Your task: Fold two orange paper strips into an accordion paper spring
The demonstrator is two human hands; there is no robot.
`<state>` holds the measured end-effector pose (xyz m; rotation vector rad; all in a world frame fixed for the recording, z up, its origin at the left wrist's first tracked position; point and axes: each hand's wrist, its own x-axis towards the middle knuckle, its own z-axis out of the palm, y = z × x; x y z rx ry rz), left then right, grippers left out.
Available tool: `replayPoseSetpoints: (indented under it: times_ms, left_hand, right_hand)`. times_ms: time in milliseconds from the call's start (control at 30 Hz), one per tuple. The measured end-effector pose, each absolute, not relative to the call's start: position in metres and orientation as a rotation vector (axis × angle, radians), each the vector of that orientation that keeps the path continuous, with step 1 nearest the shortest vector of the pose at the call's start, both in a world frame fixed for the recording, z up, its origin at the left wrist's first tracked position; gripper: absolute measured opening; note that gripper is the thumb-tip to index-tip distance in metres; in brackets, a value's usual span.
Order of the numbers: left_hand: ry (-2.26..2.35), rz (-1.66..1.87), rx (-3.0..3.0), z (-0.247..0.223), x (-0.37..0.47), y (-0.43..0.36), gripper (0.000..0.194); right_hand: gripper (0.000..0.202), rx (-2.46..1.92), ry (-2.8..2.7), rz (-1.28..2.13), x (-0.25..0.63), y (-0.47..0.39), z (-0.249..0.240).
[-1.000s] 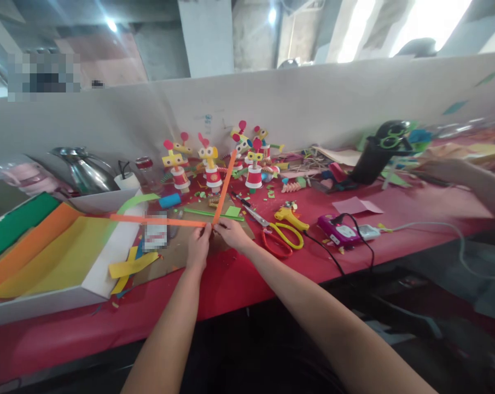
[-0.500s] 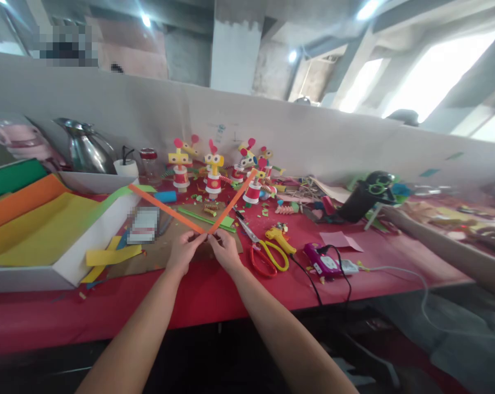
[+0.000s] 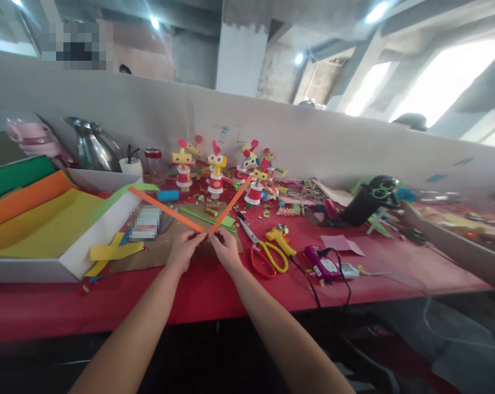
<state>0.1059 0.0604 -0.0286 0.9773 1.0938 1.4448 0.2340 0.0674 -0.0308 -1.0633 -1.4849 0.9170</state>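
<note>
Orange paper forms a V above the table, its arms spreading away from me; whether it is one folded strip or two joined ones I cannot tell. My left hand [image 3: 185, 250] pinches the base of the left orange strip [image 3: 165, 209]. Close beside it, my right hand [image 3: 226, 249] is closed on the base of the right orange strip [image 3: 231, 207]. The fingertips nearly touch and hide the joint. Beneath the strips lie brown cardboard [image 3: 149, 262] and green paper strips [image 3: 202, 216]. Scissors [image 3: 260, 249] with red and yellow handles lie to the right.
Several paper-cup figures [image 3: 215, 183] stand behind. A yellow glue gun [image 3: 280, 239] and purple power strip [image 3: 323, 262] with cables lie right. At left are a paper-filled white box [image 3: 73, 261] and metal jug [image 3: 92, 148]. Another person's arm [image 3: 448, 235] reaches in near a black container [image 3: 356, 207].
My hands keep their pinch, and the orange V looks almost unchanged. The view has shifted slightly, moving the background right. The other person's hand at right shows more clearly near the black container.
</note>
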Motion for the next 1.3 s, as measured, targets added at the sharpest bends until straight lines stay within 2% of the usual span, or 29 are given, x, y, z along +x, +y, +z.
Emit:
replayPoseSetpoints:
  times_ms: [500, 800, 1300]
  left_hand:
    - [0.945, 1.373, 0.859, -0.019, 0.105, 0.058, 0.025]
    - [0.935, 1.331, 0.849, -0.021, 0.1, 0.059, 0.032]
    - [0.986, 1.542, 0.843, -0.032, 0.109, 0.065, 0.035]
  right_hand:
    - [0.022, -0.863, -1.237, 1.369, 0.237, 0.07, -0.023]
    - [0.023, -0.846, -1.257, 1.282, 0.238, 0.074, -0.028]
    - [0.02, -0.797, -1.429, 1.145, 0.237, 0.081, -0.039]
